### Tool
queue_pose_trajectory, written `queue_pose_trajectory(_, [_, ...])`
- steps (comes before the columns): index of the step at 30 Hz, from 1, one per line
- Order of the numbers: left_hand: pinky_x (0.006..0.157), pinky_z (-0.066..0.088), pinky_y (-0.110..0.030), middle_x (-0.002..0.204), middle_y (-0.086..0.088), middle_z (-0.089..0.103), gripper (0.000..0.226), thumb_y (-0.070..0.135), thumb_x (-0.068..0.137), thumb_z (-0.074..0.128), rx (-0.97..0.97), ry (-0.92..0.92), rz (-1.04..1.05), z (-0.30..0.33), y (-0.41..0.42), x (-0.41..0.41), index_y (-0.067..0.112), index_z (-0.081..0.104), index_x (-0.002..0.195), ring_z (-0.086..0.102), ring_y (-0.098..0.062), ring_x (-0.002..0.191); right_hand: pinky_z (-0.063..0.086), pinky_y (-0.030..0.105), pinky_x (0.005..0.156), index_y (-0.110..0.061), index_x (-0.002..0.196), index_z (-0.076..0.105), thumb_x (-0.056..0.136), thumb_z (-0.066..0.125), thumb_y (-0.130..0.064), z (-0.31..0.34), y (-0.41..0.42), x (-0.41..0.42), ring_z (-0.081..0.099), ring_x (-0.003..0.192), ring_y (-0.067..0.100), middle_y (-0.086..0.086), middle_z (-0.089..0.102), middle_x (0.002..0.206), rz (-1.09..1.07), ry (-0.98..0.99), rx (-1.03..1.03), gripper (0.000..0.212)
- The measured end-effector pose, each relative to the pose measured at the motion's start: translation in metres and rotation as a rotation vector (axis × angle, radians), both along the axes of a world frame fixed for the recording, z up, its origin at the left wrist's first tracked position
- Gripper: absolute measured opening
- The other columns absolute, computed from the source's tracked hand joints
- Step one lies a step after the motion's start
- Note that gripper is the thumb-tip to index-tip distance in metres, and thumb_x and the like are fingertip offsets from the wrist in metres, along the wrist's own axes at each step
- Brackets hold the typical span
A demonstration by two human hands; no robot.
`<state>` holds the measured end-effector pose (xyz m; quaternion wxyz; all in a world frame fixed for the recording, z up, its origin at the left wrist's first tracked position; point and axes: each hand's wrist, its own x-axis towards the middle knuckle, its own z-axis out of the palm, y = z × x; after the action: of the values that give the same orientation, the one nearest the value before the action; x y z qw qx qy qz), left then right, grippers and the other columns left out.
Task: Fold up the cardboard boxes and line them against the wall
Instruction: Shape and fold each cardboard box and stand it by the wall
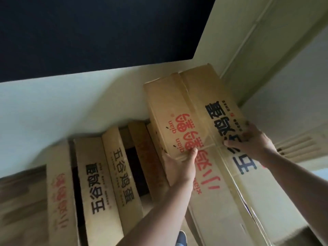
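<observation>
A flattened brown cardboard box with red and black printed characters is held up in front of me, tilted toward the pale wall. My left hand grips its lower left edge, thumb on the printed face. My right hand presses on its right side, fingers over the black lettering. To the left, several folded boxes stand on edge in a row against the wall, with dark gaps between some.
A large dark panel hangs on the wall above. A pale door frame and a door with a vent are at the right. Wood floor shows at lower left. A shoe tip is at the bottom.
</observation>
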<state>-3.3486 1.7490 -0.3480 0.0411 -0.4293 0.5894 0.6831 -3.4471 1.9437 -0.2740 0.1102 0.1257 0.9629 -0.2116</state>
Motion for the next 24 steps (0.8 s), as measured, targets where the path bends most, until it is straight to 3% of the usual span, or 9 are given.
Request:
queue_pose_trajectory(3, [0.084,0.059,-0.041,0.104,0.011,0.068,0.086,0.062,0.065,0.086,-0.039,-0.029,0.069,-0.021,0.015,-0.032,0.031,0.046,0.134,0.066,-0.015,0.088,0.06,0.041,0.068,-0.034,0.145,0.038,0.047,0.084,-0.072,-0.028,0.011,-0.038,0.067,0.09,0.022,-0.003,0.065,0.11,0.067,-0.004,-0.049,0.115])
queue_pose_trajectory(8, [0.08,0.057,-0.038,0.114,0.003,0.067,0.09,0.064,0.067,0.084,-0.094,-0.114,0.099,-0.05,0.016,-0.087,0.03,0.042,0.14,0.06,-0.02,0.086,0.055,0.036,0.077,-0.038,0.137,0.052,0.06,0.087,-0.06,-0.067,0.012,-0.096,0.065,0.097,0.021,-0.003,0.068,0.12,0.136,0.006,-0.181,0.088])
queue_pose_trajectory(11, [0.078,0.056,-0.037,0.109,0.006,0.063,0.091,0.064,0.068,0.083,-0.169,-0.108,0.086,-0.072,0.016,-0.109,0.029,0.041,0.14,0.06,-0.019,0.085,0.053,0.043,0.09,-0.039,0.146,0.043,0.06,0.086,-0.063,-0.094,0.013,-0.115,0.061,0.119,0.027,-0.001,0.061,0.136,0.111,0.011,-0.182,0.099])
queue_pose_trajectory(13, [0.085,0.058,-0.043,0.119,0.004,0.066,0.1,0.072,0.062,0.079,-0.206,-0.111,0.069,-0.09,0.02,-0.12,0.031,0.037,0.143,0.066,-0.023,0.095,0.046,0.049,0.101,-0.034,0.153,0.035,0.061,0.083,-0.065,-0.113,0.016,-0.125,0.053,0.13,0.031,0.002,0.054,0.146,0.081,-0.002,-0.168,0.108])
queue_pose_trajectory(16, [0.088,0.059,-0.05,0.127,0.003,0.065,0.109,0.08,0.054,0.074,-0.244,-0.162,0.023,-0.116,0.027,-0.131,0.034,0.031,0.143,0.068,-0.028,0.104,0.044,0.057,0.105,-0.036,0.154,0.032,0.051,0.074,-0.077,-0.144,0.02,-0.135,0.052,0.131,0.035,0.005,0.051,0.149,0.079,-0.072,-0.157,0.119])
queue_pose_trajectory(20, [0.084,0.06,-0.048,0.132,0.003,0.061,0.107,0.077,0.061,0.073,-0.306,-0.173,-0.008,-0.143,0.031,-0.146,0.031,0.028,0.146,0.068,-0.028,0.102,0.043,0.059,0.105,-0.036,0.153,0.033,0.059,0.08,-0.069,-0.177,0.027,-0.147,0.052,0.131,0.034,0.003,0.052,0.148,0.069,-0.084,-0.183,0.11])
queue_pose_trajectory(24, [0.085,0.059,-0.05,0.141,0.002,0.054,0.111,0.078,0.062,0.07,-0.329,-0.19,-0.023,-0.148,0.032,-0.147,0.028,0.024,0.15,0.066,-0.029,0.108,0.043,0.058,0.104,-0.036,0.153,0.034,0.056,0.082,-0.071,-0.185,0.031,-0.153,0.053,0.13,0.032,0.001,0.054,0.146,0.108,-0.083,-0.174,0.113])
